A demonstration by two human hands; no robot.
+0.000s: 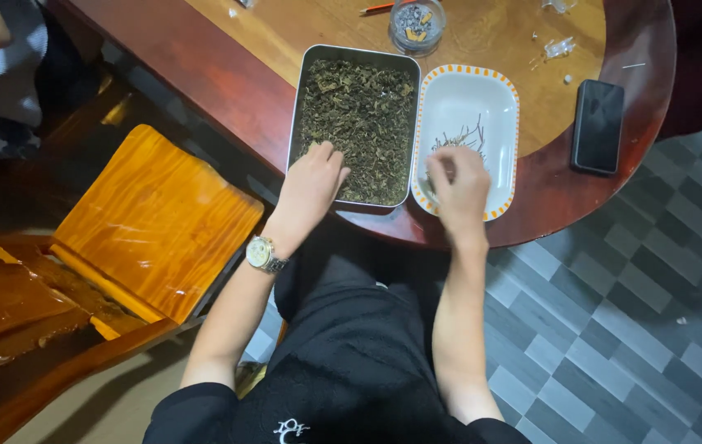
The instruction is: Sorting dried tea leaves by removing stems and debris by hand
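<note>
Centre of the frame: the left hand, fingers curled loosely, rests on dried dark-green leaves filling a metal tray; whether it grips any cannot be told. Just right, the right hand, fingertips pinched together, hovers over a white dish with orange rim holding thin stems. A black phone lies at right, a glass ashtray at the top.

Two hands were at work, the left hand and the right hand, over two trays: one metal tray and one white dish. One phone, one ashtray, one wristwatch and one wooden chair showed too
</note>
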